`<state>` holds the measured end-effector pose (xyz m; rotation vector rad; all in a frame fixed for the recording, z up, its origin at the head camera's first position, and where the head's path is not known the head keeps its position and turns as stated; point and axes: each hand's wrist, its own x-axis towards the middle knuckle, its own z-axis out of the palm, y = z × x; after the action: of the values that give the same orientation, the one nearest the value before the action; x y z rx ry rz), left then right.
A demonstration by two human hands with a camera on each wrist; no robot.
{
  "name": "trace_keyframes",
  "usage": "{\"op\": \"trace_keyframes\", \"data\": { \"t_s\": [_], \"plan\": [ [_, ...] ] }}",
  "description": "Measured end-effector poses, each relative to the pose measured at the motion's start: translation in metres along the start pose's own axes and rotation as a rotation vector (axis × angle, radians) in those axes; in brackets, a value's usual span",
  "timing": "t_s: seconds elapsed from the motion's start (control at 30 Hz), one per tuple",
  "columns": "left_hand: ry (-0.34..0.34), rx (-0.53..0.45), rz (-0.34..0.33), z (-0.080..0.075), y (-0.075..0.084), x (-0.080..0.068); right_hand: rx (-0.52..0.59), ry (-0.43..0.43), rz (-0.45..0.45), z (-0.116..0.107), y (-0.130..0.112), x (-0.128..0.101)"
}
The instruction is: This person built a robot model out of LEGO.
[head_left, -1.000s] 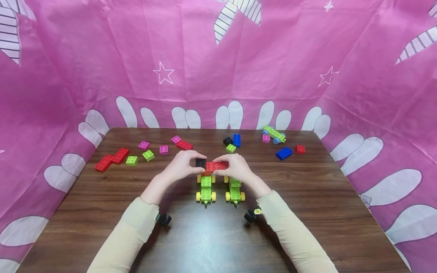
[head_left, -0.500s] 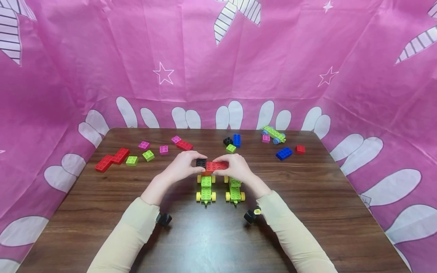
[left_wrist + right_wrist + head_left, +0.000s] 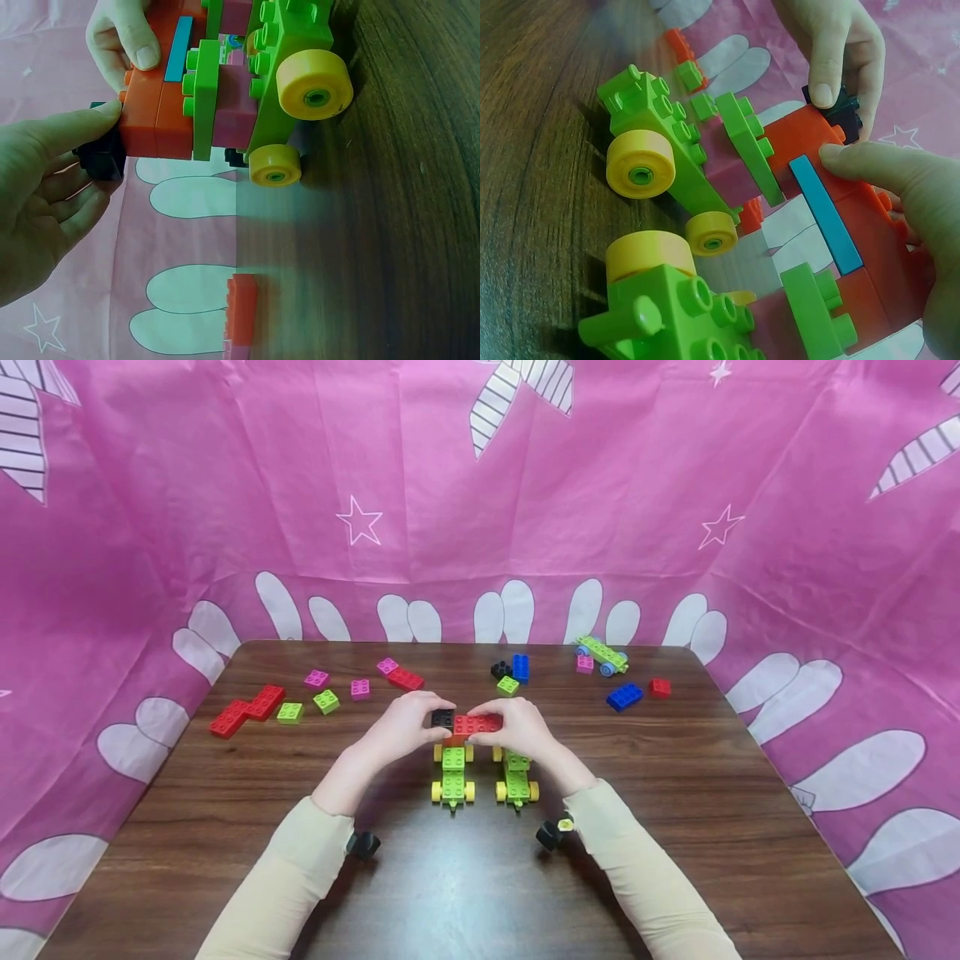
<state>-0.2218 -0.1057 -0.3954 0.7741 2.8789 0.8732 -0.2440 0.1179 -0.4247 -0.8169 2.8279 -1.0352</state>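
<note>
Red brick (image 3: pixel 477 724) unmoved since a second ago; we find left hand (image 3: pixel 402 724) pinching black brick (image 3: pixel 442 718), right hand (image 3: pixel 517 727) gripping the red.

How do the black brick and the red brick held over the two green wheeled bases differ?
The black brick is small and square; the red brick is longer. The left hand pinches the black brick at the build's left end; the right hand holds the red brick, which spans across above the two green wheeled bases. Both are studded and sit side by side, touching.
</note>
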Motion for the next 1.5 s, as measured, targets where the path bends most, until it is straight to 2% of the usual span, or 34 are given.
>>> {"op": "trace_keyframes", "data": {
  "t_s": [0.43, 0.67, 0.93, 1.3, 1.5],
  "plan": [
    [0.01, -0.021, -0.01, -0.001, -0.002, -0.001, -0.001, 0.0, -0.007, 0.0, -0.001, 0.002],
    [0.029, -0.039, 0.007, -0.003, -0.004, 0.001, 0.005, -0.005, -0.001, -0.001, -0.002, 0.004],
    [0.028, -0.01, 0.001, -0.004, -0.002, 0.002, -0.001, -0.007, 0.003, -0.002, -0.002, 0.005],
    [-0.03, 0.041, 0.005, -0.005, 0.005, 0.005, 0.008, -0.027, -0.025, -0.003, 0.001, 0.003],
    [-0.057, 0.021, 0.015, -0.007, 0.007, 0.005, 0.122, -0.065, -0.076, -0.01, 0.004, 0.0]
  ]
}}
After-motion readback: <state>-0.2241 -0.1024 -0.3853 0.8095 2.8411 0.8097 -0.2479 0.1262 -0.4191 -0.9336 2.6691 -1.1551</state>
